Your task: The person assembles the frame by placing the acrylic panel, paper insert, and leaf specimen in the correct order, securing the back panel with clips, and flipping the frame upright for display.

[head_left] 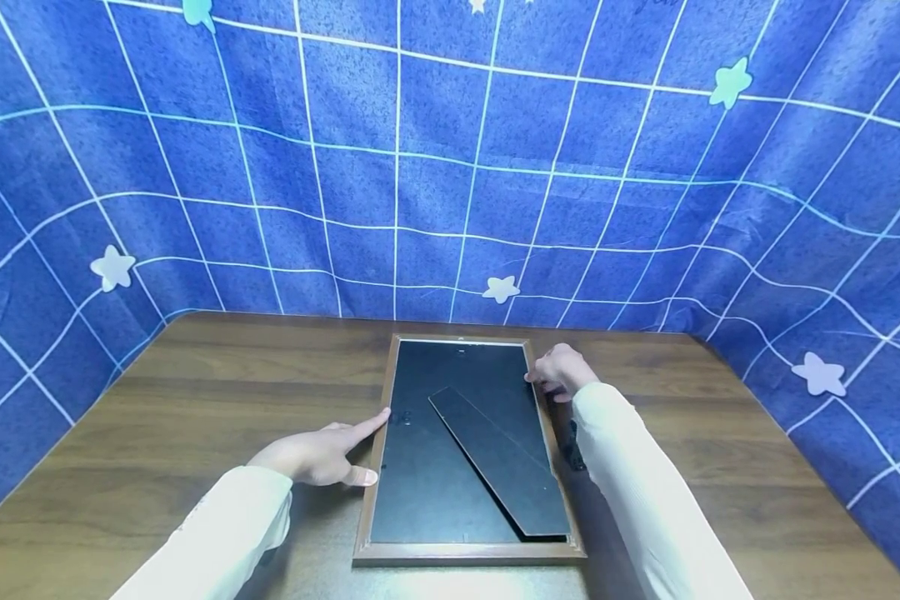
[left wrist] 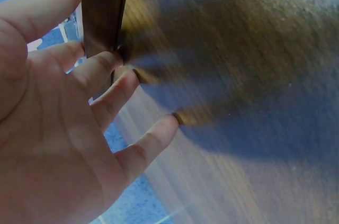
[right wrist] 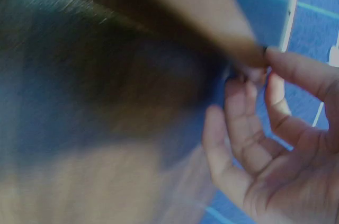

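A picture frame (head_left: 468, 553) with a brown rim lies face down, its dark backing board and slanted easel leg (head_left: 498, 467) showing. My left hand (head_left: 318, 454) is at its left side, index finger and thumb extended to the rim; the left wrist view shows the other fingers (left wrist: 153, 139) straight, tips near or on the tabletop. At the upper right side, my right hand (head_left: 561, 371) holds the frame's edge. In the right wrist view the thumb (right wrist: 302, 70) lies on the rim and the other fingers curl by its outer side; the exact contact is blurred.
The frame lies on a wood-grain table (head_left: 195, 400). Beside its right rim, partly under my right forearm, is a small black object (head_left: 574, 450) of unclear kind. A blue cloth (head_left: 435, 192) with white grid lines and stars hangs behind the table and at its sides.
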Action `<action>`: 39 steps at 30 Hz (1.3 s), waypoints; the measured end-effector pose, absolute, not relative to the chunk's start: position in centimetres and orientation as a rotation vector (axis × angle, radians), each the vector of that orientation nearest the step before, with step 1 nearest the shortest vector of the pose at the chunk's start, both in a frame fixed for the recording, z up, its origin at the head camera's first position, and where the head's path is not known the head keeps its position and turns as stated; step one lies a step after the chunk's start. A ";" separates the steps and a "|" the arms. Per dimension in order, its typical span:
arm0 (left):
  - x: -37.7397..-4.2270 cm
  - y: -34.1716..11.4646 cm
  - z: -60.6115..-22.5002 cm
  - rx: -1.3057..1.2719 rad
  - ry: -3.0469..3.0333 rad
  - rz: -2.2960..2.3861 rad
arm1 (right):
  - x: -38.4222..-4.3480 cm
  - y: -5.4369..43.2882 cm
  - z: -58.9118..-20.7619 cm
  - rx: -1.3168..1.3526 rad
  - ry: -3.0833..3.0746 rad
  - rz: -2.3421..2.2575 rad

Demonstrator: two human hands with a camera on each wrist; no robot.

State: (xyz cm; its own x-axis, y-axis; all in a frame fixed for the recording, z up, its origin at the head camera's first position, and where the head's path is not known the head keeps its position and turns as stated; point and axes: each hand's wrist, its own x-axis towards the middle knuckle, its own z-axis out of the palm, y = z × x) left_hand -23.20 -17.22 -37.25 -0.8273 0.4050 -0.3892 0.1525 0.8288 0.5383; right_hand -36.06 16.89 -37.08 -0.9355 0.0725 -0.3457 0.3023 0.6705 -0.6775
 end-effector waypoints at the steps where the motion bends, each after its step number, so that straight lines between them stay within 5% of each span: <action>1: -23.2 -17.2 -37.2 0.411 2.511 0.680 | -36.1 16.5 -36.8 0.291 2.650 -1.038; 17: -22.9 -16.9 -37.3 0.418 2.501 0.712 | -35.4 16.5 -36.4 0.223 2.816 -0.846; 28: -22.8 -17.1 -37.1 0.398 2.513 0.686 | -34.2 17.0 -37.1 -0.371 3.029 -0.787; 39: -23.2 -17.6 -37.5 0.423 2.499 0.691 | -32.3 11.2 -36.2 -0.815 2.877 -0.767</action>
